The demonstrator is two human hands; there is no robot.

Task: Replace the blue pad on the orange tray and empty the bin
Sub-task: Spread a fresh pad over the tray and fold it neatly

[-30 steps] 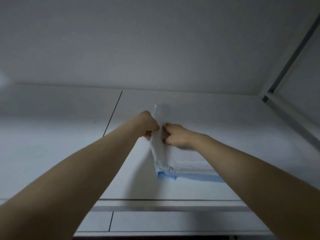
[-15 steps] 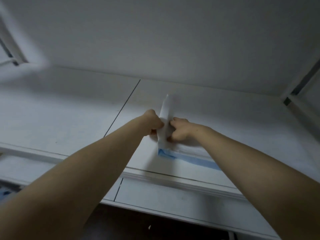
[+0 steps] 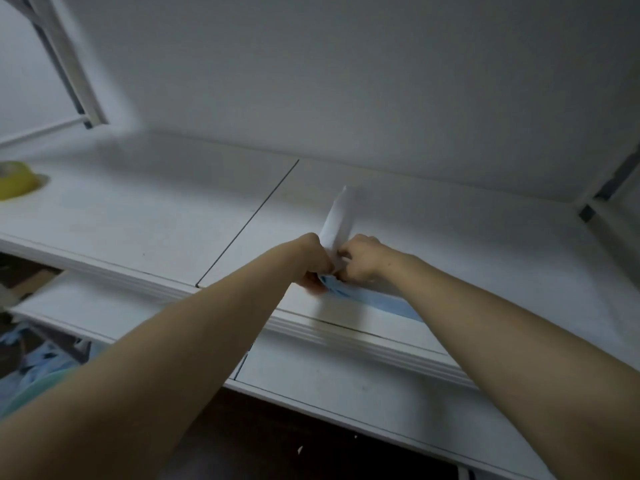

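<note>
Arms stretched fwd, L hand [image 3: 313, 259] & R hand [image 3: 360, 260] fingers clamped on folded white-blue pad [image 3: 337, 216], flap upright btwn them.

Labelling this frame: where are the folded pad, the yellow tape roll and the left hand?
folded pad [image 3: 337, 216]: head view, upright white flap.
yellow tape roll [image 3: 15, 181]: head view, outer side.
left hand [image 3: 313, 259]: head view, its back.
</note>
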